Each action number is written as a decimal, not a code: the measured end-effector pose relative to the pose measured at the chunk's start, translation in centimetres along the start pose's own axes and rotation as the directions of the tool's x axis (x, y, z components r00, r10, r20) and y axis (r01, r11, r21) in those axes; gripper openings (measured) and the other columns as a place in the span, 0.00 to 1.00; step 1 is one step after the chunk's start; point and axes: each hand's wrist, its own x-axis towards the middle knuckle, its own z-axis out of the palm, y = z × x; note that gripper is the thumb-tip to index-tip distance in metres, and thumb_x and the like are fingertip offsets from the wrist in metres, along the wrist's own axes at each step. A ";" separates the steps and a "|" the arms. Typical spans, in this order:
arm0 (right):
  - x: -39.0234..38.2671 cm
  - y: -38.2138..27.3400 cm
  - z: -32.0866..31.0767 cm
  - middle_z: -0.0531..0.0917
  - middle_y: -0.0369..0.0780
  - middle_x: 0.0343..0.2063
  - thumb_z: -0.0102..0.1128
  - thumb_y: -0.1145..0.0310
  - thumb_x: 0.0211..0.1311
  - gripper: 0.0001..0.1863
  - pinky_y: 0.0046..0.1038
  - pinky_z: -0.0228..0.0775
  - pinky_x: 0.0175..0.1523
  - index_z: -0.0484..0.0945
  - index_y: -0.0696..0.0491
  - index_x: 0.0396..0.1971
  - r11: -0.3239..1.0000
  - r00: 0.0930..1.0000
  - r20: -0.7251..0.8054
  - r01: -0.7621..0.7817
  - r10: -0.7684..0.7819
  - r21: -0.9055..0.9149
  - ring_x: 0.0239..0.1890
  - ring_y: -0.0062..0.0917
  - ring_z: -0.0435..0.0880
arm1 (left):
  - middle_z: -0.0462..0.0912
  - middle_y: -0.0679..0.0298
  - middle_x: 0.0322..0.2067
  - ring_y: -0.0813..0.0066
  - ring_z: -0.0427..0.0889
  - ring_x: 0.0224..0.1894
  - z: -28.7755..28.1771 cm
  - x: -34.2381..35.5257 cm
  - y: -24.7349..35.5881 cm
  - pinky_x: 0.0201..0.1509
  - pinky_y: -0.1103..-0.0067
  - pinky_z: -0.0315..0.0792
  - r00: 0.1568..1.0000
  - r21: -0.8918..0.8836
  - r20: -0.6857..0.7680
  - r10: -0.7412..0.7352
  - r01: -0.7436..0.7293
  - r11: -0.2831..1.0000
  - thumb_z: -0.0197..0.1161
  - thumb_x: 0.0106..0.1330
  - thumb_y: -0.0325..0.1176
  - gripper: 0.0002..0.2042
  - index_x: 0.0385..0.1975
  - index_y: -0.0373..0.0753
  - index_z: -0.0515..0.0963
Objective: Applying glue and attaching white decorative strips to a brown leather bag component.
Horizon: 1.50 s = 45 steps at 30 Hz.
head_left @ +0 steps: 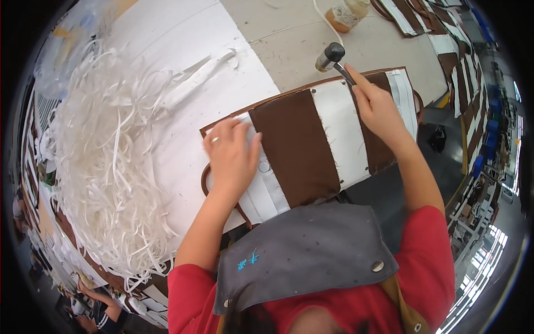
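My right hand (379,108) is closed around the handle of a small hammer (335,53) with a black, rounded head. The hammer is raised over the far edge of a flat brown-and-white striped bag panel (295,145) with brown edging and small dark studs. A curved brown strap (204,179) shows at the panel's left end. My left hand (229,156) lies over that end, its fingers apart and slightly blurred near the far left corner. Whatever is under its fingertips is hidden.
A large heap of white strips (111,150) covers the left side of the white work surface (194,33). A jar (346,15) with amber contents stands at the back. More striped pieces (411,19) lie at the far right. Another person's arm (97,295) shows at lower left.
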 end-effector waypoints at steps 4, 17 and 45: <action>0.5 -2.9 0.0 0.79 0.48 0.28 0.47 0.75 0.59 0.22 0.31 0.70 0.34 0.66 0.49 0.56 0.962 0.947 -0.259 0.231 -0.189 0.143 0.29 0.39 0.78 | 0.72 0.61 0.47 0.64 0.68 0.51 2.9 3.7 2.4 0.55 0.69 0.57 0.983 -0.100 -0.023 0.182 -0.184 0.978 0.57 0.58 0.35 0.15 0.44 0.36 0.71; -3.1 0.6 5.2 0.75 0.46 0.19 0.49 0.74 0.53 0.30 0.33 0.71 0.24 0.62 0.46 0.59 0.969 0.976 0.021 0.218 -0.217 -0.115 0.20 0.35 0.78 | 0.74 0.65 0.44 0.68 0.71 0.49 4.4 3.6 2.3 0.54 0.73 0.60 0.962 0.004 -0.017 0.271 -0.271 0.962 0.58 0.57 0.32 0.14 0.42 0.38 0.72; -4.6 12.0 -2.0 0.76 0.46 0.20 0.47 0.73 0.55 0.29 0.36 0.71 0.26 0.61 0.37 0.59 0.879 0.933 -0.339 -0.262 0.124 -0.399 0.19 0.40 0.76 | 0.69 0.67 0.54 0.70 0.64 0.58 5.9 5.3 3.8 0.59 0.72 0.53 0.924 0.016 0.117 0.364 -0.368 0.930 0.54 0.59 0.34 0.17 0.50 0.41 0.69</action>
